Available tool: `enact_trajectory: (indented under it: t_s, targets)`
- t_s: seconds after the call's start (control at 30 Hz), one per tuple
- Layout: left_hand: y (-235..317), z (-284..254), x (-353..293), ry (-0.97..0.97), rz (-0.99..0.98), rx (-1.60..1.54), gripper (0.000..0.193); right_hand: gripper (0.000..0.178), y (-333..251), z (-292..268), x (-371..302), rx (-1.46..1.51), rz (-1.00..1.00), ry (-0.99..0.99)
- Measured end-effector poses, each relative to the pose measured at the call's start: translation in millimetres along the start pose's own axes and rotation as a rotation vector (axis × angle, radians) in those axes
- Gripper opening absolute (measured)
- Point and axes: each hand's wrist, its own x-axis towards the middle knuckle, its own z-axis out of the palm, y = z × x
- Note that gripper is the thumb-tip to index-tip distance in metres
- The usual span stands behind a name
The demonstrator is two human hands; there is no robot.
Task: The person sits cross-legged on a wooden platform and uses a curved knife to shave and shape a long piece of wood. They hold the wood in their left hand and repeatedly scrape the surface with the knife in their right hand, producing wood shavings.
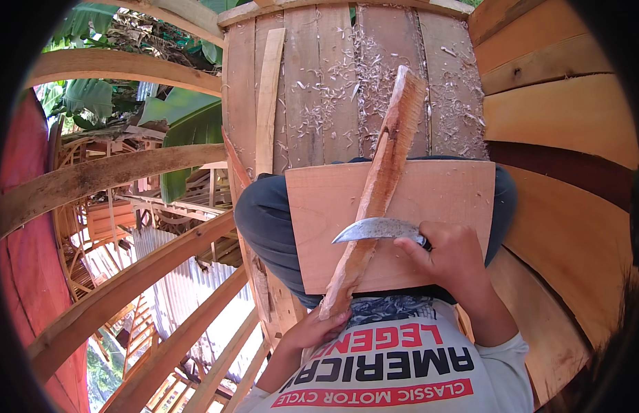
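Note:
A long, rough-hewn strip of wood [378,182] lies aslant across a flat board [443,199] on my lap. Its near end rests by my belly, where my left hand [318,328] grips it. The far end sticks out past the board over the floor. My right hand [447,255] is closed round the dark handle of a curved knife [378,229]. The blade crosses the strip with its tip pointing left; whether it touches the wood I cannot tell. Most of the handle is hidden in my fist.
Curled shavings [333,96] litter the plank floor [306,41] ahead. A narrow slat [269,96] lies there at the left. Wooden rails [127,165] with gaps between them stand along the left, and a plank wall [553,117] curves up close on the right. Beyond the rails are leaves and corrugated sheets.

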Motion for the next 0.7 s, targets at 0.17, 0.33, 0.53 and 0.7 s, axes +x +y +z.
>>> enact_trajectory:
  t_s: [0.17,0.33,0.53,0.7]
  targets:
    - [-6,0,3,0.009,0.031,-0.026,0.034,0.048,-5,14,0,-0.081,-0.025,-0.028]
    - [2,11,-2,0.119,-0.024,0.026,0.038,0.05,1,7,12,-0.14,-0.062,0.01]
    - [-1,12,1,0.096,0.003,-0.014,0.038,0.054,12,14,19,-0.217,0.038,0.136]
    - [-6,1,1,0.01,0.072,0.018,0.031,0.054,52,-56,51,0.004,0.385,0.348]
